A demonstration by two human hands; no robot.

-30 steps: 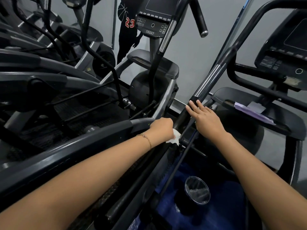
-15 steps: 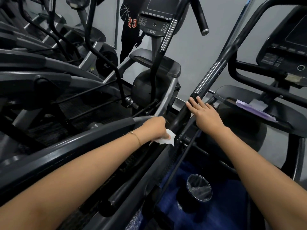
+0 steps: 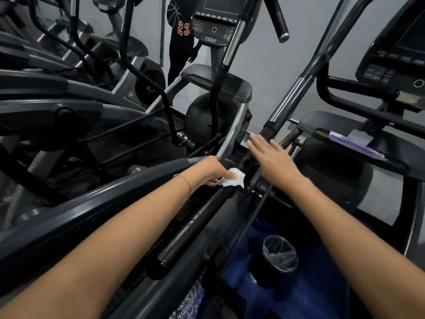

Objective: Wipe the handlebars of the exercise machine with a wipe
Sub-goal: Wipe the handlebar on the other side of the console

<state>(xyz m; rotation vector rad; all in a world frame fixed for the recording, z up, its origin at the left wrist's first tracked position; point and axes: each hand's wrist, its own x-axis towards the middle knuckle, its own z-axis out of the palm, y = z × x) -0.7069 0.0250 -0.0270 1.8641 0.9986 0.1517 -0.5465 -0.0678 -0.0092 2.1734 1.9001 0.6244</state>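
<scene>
Gripping a white wipe [image 3: 235,180], the left hand [image 3: 215,170] held it low on the machine, near the foot of the slanted handlebar [image 3: 288,101] (chrome band higher up), while the right hand [image 3: 272,158] hovered with straight fingers, holding nothing, just beside that bar's lower end

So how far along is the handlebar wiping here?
Done: nothing visibly. In hand: the left hand grips the white wipe low on the machine's frame; the right hand lies open by the base of the handlebar. Left: that handlebar, which the wipe isn't touching.
</scene>
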